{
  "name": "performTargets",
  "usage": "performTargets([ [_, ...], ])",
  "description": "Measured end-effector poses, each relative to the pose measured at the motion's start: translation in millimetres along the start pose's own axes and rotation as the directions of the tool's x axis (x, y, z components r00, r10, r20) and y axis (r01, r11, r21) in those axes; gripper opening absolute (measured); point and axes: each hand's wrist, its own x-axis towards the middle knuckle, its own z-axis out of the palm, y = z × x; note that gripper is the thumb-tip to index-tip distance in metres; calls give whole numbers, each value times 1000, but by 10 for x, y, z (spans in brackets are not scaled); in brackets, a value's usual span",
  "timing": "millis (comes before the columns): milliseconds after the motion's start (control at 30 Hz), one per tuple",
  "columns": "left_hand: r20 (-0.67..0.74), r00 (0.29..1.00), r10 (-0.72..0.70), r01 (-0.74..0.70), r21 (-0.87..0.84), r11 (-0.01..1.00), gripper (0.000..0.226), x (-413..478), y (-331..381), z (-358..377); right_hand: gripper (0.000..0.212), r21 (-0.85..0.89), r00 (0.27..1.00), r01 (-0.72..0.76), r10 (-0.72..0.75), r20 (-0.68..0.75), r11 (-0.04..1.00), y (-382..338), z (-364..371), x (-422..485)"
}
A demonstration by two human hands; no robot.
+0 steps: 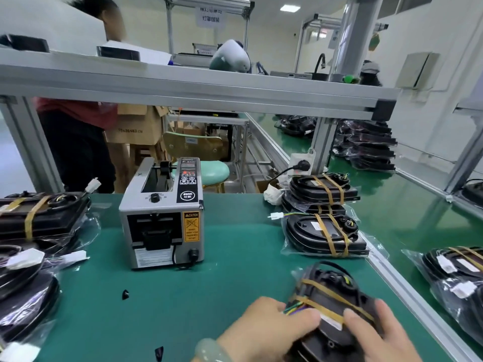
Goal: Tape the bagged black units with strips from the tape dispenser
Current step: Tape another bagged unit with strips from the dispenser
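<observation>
2 hands (266, 330) (379, 333) press tape onto a bagged unit (337, 304).

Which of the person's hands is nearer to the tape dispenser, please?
Left. The left hand lies below and right of the tape dispenser; the right hand is farther right, across the bagged unit.

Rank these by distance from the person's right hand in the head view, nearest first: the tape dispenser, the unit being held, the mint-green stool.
1. The bagged black unit, under the right hand, bottom right.
2. The tape dispenser, centre of the table.
3. The mint-green stool, behind the table.
</observation>
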Motion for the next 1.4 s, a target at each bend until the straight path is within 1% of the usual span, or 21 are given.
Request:
performTargets([
  [67, 14, 999, 38, -35, -153, 988, 71, -2, -80, -136, 73, 9, 996, -3, 2, 87, 1000, -118, 158, -5],
  [100, -5, 999, 43, -43, -247, 968, 67, -5, -114, -194, 78, 65, 997, 16, -20, 71, 998, -105, 234, 34],
  [133, -30, 999, 45, -53, -326, 944, 65, -23, -133, -250, 87, 143, 992, -2, -16, 122, 990, -121, 268, 76],
  [167, -54, 997, 59, -76, -392, 917, 61, -44, -154, -310, 96, 244, 992, -36, 6, 124, 969, -174, 308, 125],
  [200, -85, 993, 83, -112, -434, 894, 56, -52, -173, -370, 100, 299, 985, -88, 37, 170, 950, -210, 361, 192],
  [267, -143, 979, 142, -192, -457, 869, 51, -72, -214, -494, 103, 364, 945, -191, 71, 318, 912, -282, 463, 314],
  [300, -168, 971, 167, -226, -445, 866, 54, -107, -214, -543, 97, 352, 918, -230, 82, 389, 907, -322, 504, 359],
  [367, -211, 951, 225, -292, -385, 875, 64, -161, -241, -632, 73, 327, 878, -225, 46, 476, 918, -407, 601, 424],
  [400, -218, 941, 258, -321, -340, 884, 66, -185, -255, -665, 63, 342, 865, -195, -3, 502, 919, -431, 650, 454],
  [467, -192, 928, 321, -359, -222, 906, 68, -231, -279, -727, 54, 395, 817, -120, -135, 560, 911, -471, 743, 460],
  [500, -195, 922, 335, -367, -159, 917, 69, -247, -293, -756, 54, 419, 782, -73, -209, 587, 905, -480, 779, 458],
  [567, -263, 901, 344, -375, -77, 924, 71, -261, -323, -821, 65, 451, 694, 21, -337, 636, 892, -470, 833, 461],
  [667, -383, 855, 350, -372, 16, 928, 66, -270, -354, -907, 82, 437, 601, 97, -403, 690, 894, -400, 904, 418],
  [733, -374, 848, 375, -376, 75, 924, 69, -303, -363, -963, 84, 439, 576, 91, -407, 709, 894, -321, 938, 384],
  [800, -312, 856, 413, -406, 90, 909, 88, -361, -346, -1037, 83, 449, 576, 74, -406, 710, 890, -258, 953, 359],
  [867, -304, 844, 441, -450, 45, 892, 98, -436, -286, -1104, 82, 452, 586, 93, -416, 695, 887, -237, 953, 336],
  [933, -323, 811, 487, -529, -51, 847, 103, -502, -195, -1153, 81, 449, 590, 122, -429, 684, 885, -237, 956, 306],
  [1067, -340, 756, 559, -624, -120, 772, 96, -586, -4, -1185, 74, 448, 563, 166, -458, 689, 878, -247, 967, 224],
  [1167, -358, 758, 545, -613, -106, 783, 94, -605, 66, -1206, 70, 457, 528, 217, -498, 688, 862, -269, 950, 182],
  [1300, -314, 763, 565, -631, -172, 757, 106, -633, 81, -1232, 66, 462, 535, 232, -508, 675, 856, -279, 919, 148],
  [1400, -300, 766, 569, -634, -209, 744, 98, -665, 82, -1228, 66, 451, 523, 251, -512, 682, 856, -267, 908, 132],
])
